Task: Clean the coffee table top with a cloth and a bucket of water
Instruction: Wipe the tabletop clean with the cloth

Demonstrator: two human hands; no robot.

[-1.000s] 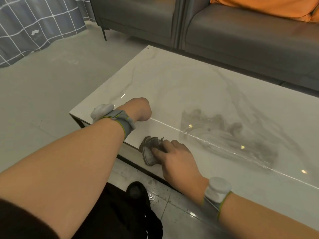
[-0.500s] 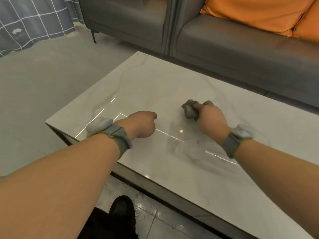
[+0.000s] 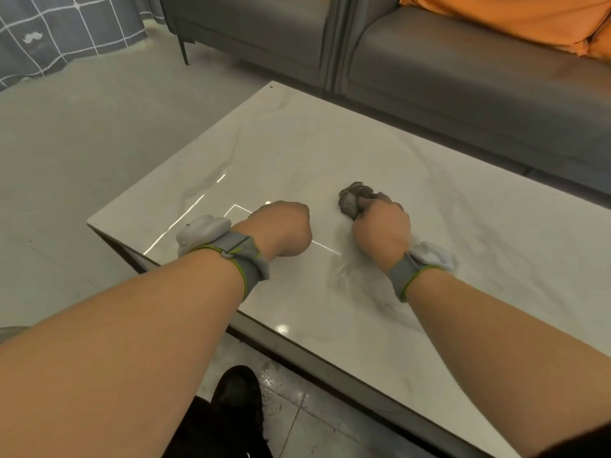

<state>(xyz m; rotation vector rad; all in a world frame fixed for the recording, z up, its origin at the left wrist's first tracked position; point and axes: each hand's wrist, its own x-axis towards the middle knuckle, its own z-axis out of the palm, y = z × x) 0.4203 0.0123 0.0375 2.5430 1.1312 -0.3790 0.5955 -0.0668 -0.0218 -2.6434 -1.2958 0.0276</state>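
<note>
White marble-look top (image 3: 330, 153), glossy under the lights, and we're right in the wiping step. The right hand (image 3: 382, 233) has its fingers curled tight around a bunched grey-brown cloth (image 3: 352, 201), and the wad sits on the table near the middle of the near half, poking out ahead of the knuckles. Just behind that hand, toward the near edge, there's a dull damp-looking smear on the surface, so I'd say that patch has had its pass.

The left hand (image 3: 281, 229) is balled into a fist with nothing in it, parked on or just over the top near the left corner; contact I can't quite call. Looks like a brace to me.

No bucket in view anywhere. The grey sofa (image 3: 463, 77) runs along the far side, orange cushion (image 3: 496, 18) on it, and a dark shoe (image 3: 236, 391) shows on the tiled floor below.

What's next? My read: plenty of dry marble remains toward the far edge and out to the right, so the cloth needs to push on in overlapping strokes with steady downward pressure. At some point it will want a rinse, and that means finding the bucket.
</note>
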